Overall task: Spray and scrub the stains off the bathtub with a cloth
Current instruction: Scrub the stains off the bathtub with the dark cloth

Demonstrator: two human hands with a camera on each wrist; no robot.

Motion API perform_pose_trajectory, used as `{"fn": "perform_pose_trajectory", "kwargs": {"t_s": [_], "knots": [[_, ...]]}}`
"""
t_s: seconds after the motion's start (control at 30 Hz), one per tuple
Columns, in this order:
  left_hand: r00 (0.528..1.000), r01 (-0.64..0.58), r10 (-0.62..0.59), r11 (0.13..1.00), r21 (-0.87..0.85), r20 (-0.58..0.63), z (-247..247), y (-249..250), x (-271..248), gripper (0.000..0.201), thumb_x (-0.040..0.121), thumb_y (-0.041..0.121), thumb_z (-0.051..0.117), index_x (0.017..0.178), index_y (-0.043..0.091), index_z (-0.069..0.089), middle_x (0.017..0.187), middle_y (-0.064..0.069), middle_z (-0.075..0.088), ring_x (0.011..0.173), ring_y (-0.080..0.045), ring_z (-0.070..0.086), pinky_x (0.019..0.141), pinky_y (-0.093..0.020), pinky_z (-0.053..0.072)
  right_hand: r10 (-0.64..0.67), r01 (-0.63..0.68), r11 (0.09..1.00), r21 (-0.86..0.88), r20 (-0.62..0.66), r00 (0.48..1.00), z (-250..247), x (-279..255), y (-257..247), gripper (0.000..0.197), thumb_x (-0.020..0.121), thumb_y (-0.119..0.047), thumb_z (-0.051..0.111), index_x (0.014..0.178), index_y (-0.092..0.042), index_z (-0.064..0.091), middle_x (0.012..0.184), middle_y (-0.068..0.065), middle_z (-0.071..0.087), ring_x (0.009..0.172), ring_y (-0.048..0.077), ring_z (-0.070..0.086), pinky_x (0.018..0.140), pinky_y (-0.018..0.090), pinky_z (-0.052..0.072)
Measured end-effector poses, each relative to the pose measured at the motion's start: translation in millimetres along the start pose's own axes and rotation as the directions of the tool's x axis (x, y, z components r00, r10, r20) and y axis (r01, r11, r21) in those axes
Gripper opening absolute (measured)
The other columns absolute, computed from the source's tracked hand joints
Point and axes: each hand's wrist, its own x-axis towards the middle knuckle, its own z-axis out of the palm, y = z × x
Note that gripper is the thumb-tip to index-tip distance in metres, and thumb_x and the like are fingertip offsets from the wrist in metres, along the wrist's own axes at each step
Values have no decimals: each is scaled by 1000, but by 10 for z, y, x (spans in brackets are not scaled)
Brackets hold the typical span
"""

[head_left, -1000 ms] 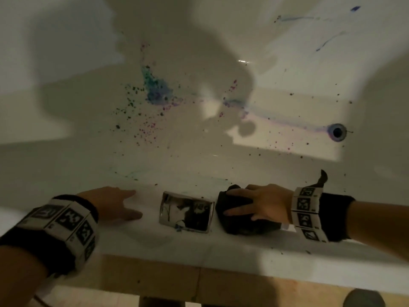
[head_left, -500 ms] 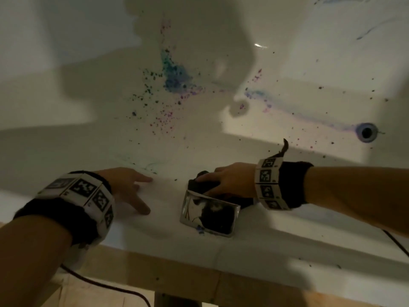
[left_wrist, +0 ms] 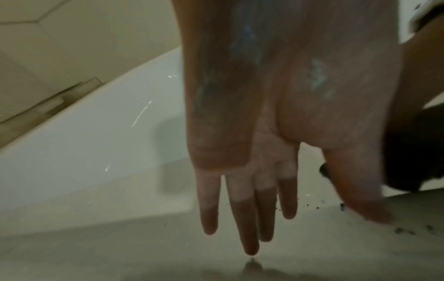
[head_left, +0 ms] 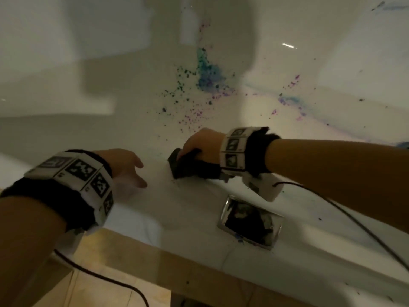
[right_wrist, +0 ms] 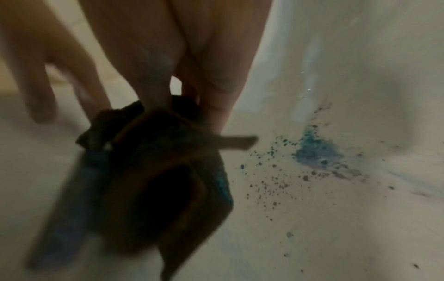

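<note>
The right hand [head_left: 200, 145] has its grip curled round a dark cloth [head_left: 192, 166], the fingers bunching it from above at the inner edge of the bathtub [head_left: 177, 209] rim. In the right wrist view the cloth [right_wrist: 156, 180] is a crumpled wad of dark brownish fabric with a teal-blue smear along one fold and a small flap sticking out sideways; it hangs below the fingers [right_wrist: 153, 89], blurred. Beyond the grip, on the tub's white inner wall, lies a blue-green blotch [head_left: 208, 74] ringed with dark green and purple specks, and a faint bluish streak [head_left: 294, 103] runs off to the right of it. The left hand [head_left: 124, 165] rests on the rim well to the left of the cloth, holding nothing, its fingers [left_wrist: 242, 209] straight and slightly spread, with pale bluish smears on the skin. A shiny rectangular metal plate [head_left: 251, 222] sits on the rim nearer the person than the grip.
</note>
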Motion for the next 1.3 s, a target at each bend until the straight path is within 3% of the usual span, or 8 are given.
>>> {"fn": "perform_pose_trajectory", "kwargs": {"t_s": [0.2, 0.43, 0.67, 0.73, 0.93, 1.07, 1.17, 1.3], "knots": [[996, -40, 41, 999, 22, -85, 12, -75, -31, 43, 100, 31, 37, 139, 14, 40, 146, -4, 35, 135, -20, 33, 108, -26, 25, -73, 164, 969, -183, 419, 905, -39, -543, -99, 41, 93, -8, 47, 129, -25, 54, 133, -1, 52, 120, 17, 48, 101, 20, 30], [993, -89, 88, 996, -18, -78, 75, -193, 38, 39, 102, 24, 31, 133, 9, 48, 141, -7, 44, 129, -22, 41, 105, -28, 30, -4, 317, 864, -391, 624, 782, 181, -53, -374, 42, 86, -2, 53, 125, -14, 43, 125, 10, 34, 83, 19, 38, 56, 25, 30], [986, -149, 141, 984, -101, -86, 124, -336, 25, 38, 102, 21, 30, 134, 14, 49, 143, -3, 42, 130, -20, 40, 105, -26, 29, -25, 247, 863, -441, 451, 892, 196, 270, -423, 35, 97, -21, 43, 132, -16, 44, 114, 4, 50, 110, 28, 48, 82, 31, 38], [982, -169, 159, 981, -96, -104, 108, -344, 7, 37, 101, 21, 32, 134, 22, 50, 143, 1, 42, 130, -18, 40, 105, -24, 28, -60, 290, 799, -526, 410, 910, 183, 483, -469, 28, 97, -36, 40, 120, -22, 44, 111, 10, 48, 99, 28, 48, 71, 30, 40], [978, -190, 179, 976, -108, -105, 95, -403, -19, 35, 97, 20, 43, 130, 29, 53, 139, 4, 47, 126, -17, 43, 103, -22, 30, 104, -30, 930, -366, 184, 977, 117, 987, -546, 33, 90, -30, 49, 119, -16, 46, 113, 12, 47, 102, 34, 51, 89, 45, 46], [974, -171, 159, 983, -65, -160, 120, -514, -66, 40, 94, 32, 50, 133, 26, 51, 137, 5, 47, 126, -16, 43, 102, -24, 32, 87, -69, 975, -213, 80, 993, -250, 648, -554, 20, 91, -8, 47, 107, -14, 58, 108, 6, 57, 89, 22, 54, 69, 15, 42], [970, -158, 143, 986, -61, -198, 174, -623, -53, 44, 92, 42, 51, 133, 25, 50, 138, 4, 46, 128, -17, 41, 104, -27, 31, 125, -48, 974, -222, 350, 928, -334, 115, -597, 24, 91, -7, 46, 108, -17, 59, 95, -9, 54, 72, 1, 48, 60, 8, 37], [965, -175, 146, 977, -119, -220, 198, -658, -56, 47, 90, 42, 53, 134, 25, 49, 138, 3, 44, 129, -17, 39, 105, -28, 31, 132, 117, 927, -355, 604, 786, 118, 20, -673, 33, 88, -5, 49, 120, -14, 50, 118, 6, 48, 102, 20, 50, 88, 31, 43]]}}
